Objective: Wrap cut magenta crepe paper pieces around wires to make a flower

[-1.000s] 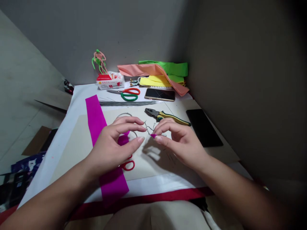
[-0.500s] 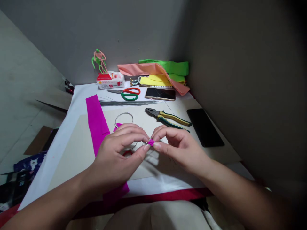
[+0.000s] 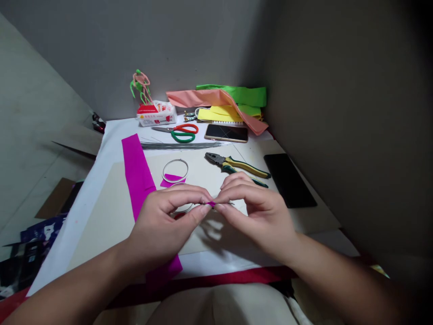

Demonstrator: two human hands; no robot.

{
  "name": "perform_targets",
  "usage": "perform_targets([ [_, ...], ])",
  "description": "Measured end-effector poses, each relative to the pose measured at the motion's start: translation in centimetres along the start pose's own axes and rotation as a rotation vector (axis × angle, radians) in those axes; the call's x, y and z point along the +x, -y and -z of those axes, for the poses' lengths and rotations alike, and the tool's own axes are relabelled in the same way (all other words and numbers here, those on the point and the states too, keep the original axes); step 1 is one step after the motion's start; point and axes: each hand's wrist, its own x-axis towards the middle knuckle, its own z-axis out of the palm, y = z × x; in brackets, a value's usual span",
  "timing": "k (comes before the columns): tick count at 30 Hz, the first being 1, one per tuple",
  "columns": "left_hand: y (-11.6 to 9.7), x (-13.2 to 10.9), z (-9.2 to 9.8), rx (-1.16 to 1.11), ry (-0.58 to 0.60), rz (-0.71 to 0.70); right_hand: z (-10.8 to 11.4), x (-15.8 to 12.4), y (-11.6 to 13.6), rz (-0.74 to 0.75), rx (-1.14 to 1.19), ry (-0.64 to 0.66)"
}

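My left hand [image 3: 165, 221] and my right hand [image 3: 257, 210] meet fingertip to fingertip over the beige board [image 3: 108, 212]. Together they pinch a small piece of magenta paper [image 3: 211, 204] wrapped on a thin wire. A long magenta crepe strip [image 3: 137, 169] runs under my left wrist toward the table's front edge. Just beyond my left fingers lie a wire ring [image 3: 175, 170] and a small magenta scrap [image 3: 171, 180]. Pliers with yellow and green handles [image 3: 237, 165] lie just past my right hand.
Straight wires [image 3: 179, 145], red and green scissors [image 3: 179, 132], a phone [image 3: 226, 133] and a tissue pack [image 3: 156, 116] lie further back. Folded pink, green and yellow paper [image 3: 230, 101] is stacked against the wall. A black slab [image 3: 289, 180] lies at right.
Both hands came together and drew slightly nearer to me; the left fingers closed onto the magenta piece the right was holding. The wire ring and scrap are now uncovered.
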Motion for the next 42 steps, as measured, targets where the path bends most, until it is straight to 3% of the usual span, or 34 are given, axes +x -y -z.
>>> perform_targets([
  [7,-0.1,0.2,-0.1,-0.148,0.014,0.096,0.4,0.2,0.6,0.228,-0.248,0.012],
  [10,-0.2,0.2,-0.2,-0.189,0.011,0.138,0.6,0.2,0.8,0.257,-0.330,0.033],
  [15,-0.3,0.0,-0.8,-0.143,-0.074,0.140,0.3,0.3,0.4,0.143,-0.186,-0.006],
  [20,-0.3,-0.2,-1.1,-0.061,-0.130,0.031,0.1,0.3,0.3,0.063,-0.093,-0.018],
  [27,-0.4,0.0,-0.8,-0.024,-0.109,-0.053,0.0,0.1,0.2,0.070,-0.090,-0.038],
  [31,-0.4,0.2,-0.1,-0.030,-0.047,-0.061,0.0,-0.1,0.0,-0.014,-0.011,-0.048],
  [34,-0.3,0.5,0.8,0.002,-0.051,-0.068,0.3,0.2,-1.2,-0.164,0.080,-0.136],
  [36,-0.2,0.7,1.6,0.017,-0.096,-0.051,0.6,0.6,-2.5,-0.234,0.174,-0.264],
  [38,-0.3,0.8,2.4,-0.010,-0.151,-0.014,0.7,0.9,-3.9,-0.292,0.207,-0.296],
  [40,-0.5,0.9,3.1,-0.081,-0.194,0.020,0.4,1.0,-5.0,-0.335,0.109,-0.185],
  [42,-0.7,0.9,3.9,-0.140,-0.228,0.066,-0.3,0.7,-5.6,-0.263,-0.096,-0.001],
])
